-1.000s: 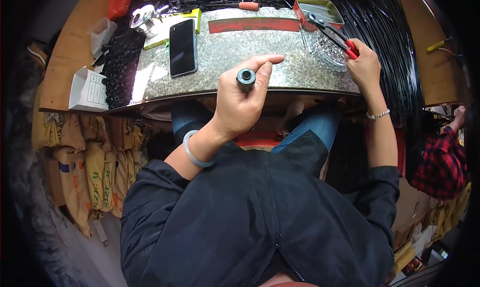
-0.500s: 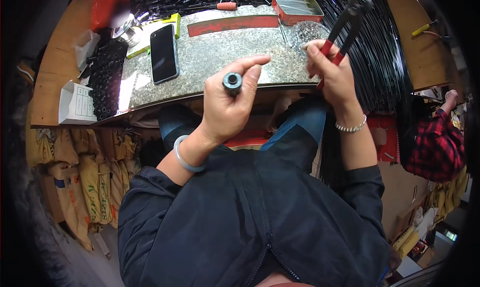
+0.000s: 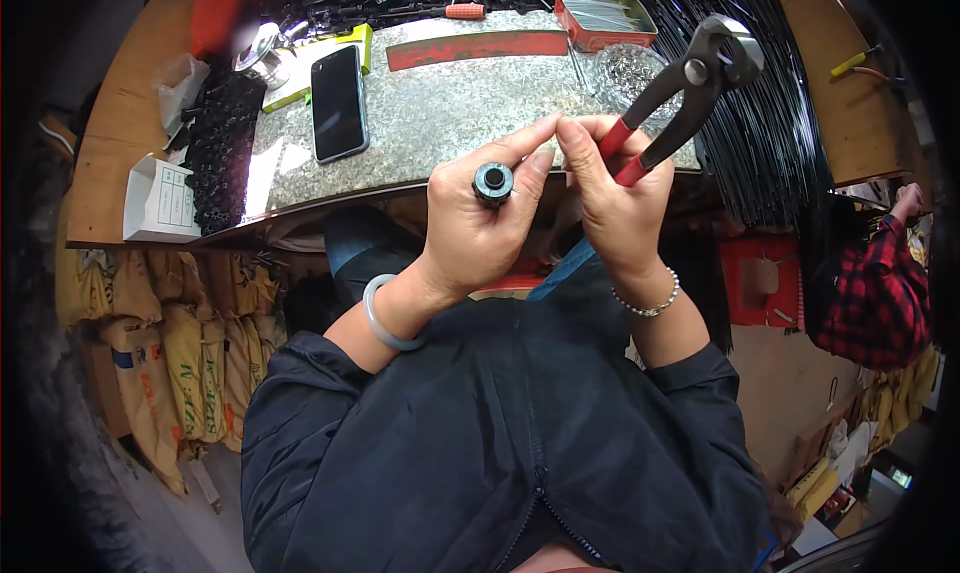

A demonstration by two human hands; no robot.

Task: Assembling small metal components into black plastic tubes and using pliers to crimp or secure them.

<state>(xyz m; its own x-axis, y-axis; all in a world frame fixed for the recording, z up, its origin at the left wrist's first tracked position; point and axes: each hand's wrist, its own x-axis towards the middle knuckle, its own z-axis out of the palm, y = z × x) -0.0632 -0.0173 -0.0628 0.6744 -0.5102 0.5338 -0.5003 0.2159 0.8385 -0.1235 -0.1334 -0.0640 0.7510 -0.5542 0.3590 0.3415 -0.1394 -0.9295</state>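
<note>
My left hand (image 3: 470, 223) is closed around a dark cylindrical part (image 3: 493, 183), whose round end with a hole faces up. In my right hand (image 3: 625, 218) are the red handles of a pair of end-cutting pincers (image 3: 695, 71), their dark jaws pointing up and away. Thumb and forefinger tips of both hands meet in front of the bench edge; anything pinched there is too small to make out. Just beyond the right hand stands a clear round dish (image 3: 630, 71) of small metal pieces.
On the stone-topped bench lie a phone (image 3: 340, 103) and a red strip (image 3: 478, 49). A red tin (image 3: 602, 40) holds thin pale pieces. Long black rods (image 3: 765, 138) cover the right side, black parts (image 3: 218, 158) the left. A person in plaid (image 3: 875, 293) is at far right.
My right hand has moved left with the pincers, bringing its fingertips to those of my left hand. The left hand, still holding the cylindrical part, has shifted slightly right.
</note>
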